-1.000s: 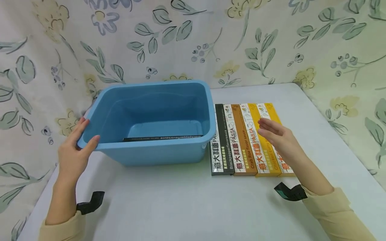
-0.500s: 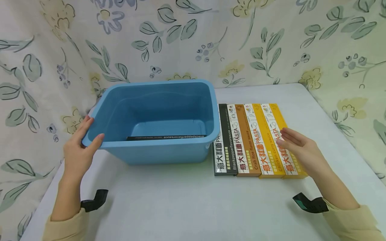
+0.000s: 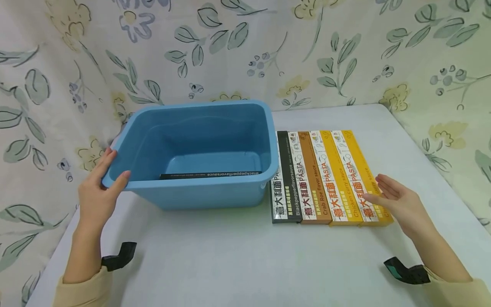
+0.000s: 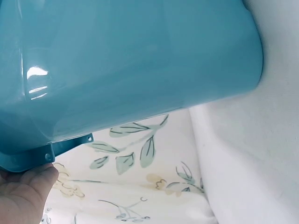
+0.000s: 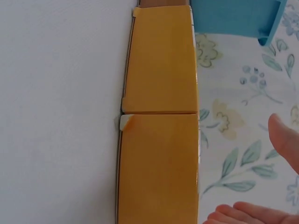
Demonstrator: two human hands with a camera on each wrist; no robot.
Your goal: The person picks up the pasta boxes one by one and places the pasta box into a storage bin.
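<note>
Gripping the rim of the blue tub [image 3: 199, 153] at its 9 o'clock corner, the left hand [image 3: 97, 192] has its thumb hooked over the lip and its fingers along the outside wall; I note the left wrist view confirms a fingertip pressed up under the rim flange [image 4: 28, 161]. The tub sits on the white table [image 3: 238, 256] at about 10 o'clock from my viewpoint. One black pasta box [image 3: 211, 175] lies flat on the tub floor against the near wall.

The right hand [image 3: 397, 200] is spread flat, fingers straight and slightly apart, holding nothing. It hovers at the 3 o'clock edge of a row of four pasta boxes: black pepper box [image 3: 285, 179], brown crab roe box [image 3: 310, 179], and two yellow chicken curry boxes [image 3: 337, 179] [image 3: 360, 175]. The fingertips look to be touching the outermost yellow box near its close end, though from the head view I cannot be sure of contact. The right wrist view shows the yellow box ends [image 5: 159, 121] with the fingers [image 5: 247, 214] just beside them.

The row lies touching the tub at its 3 o'clock side. A floral cloth [image 3: 245, 51] hangs behind.
</note>
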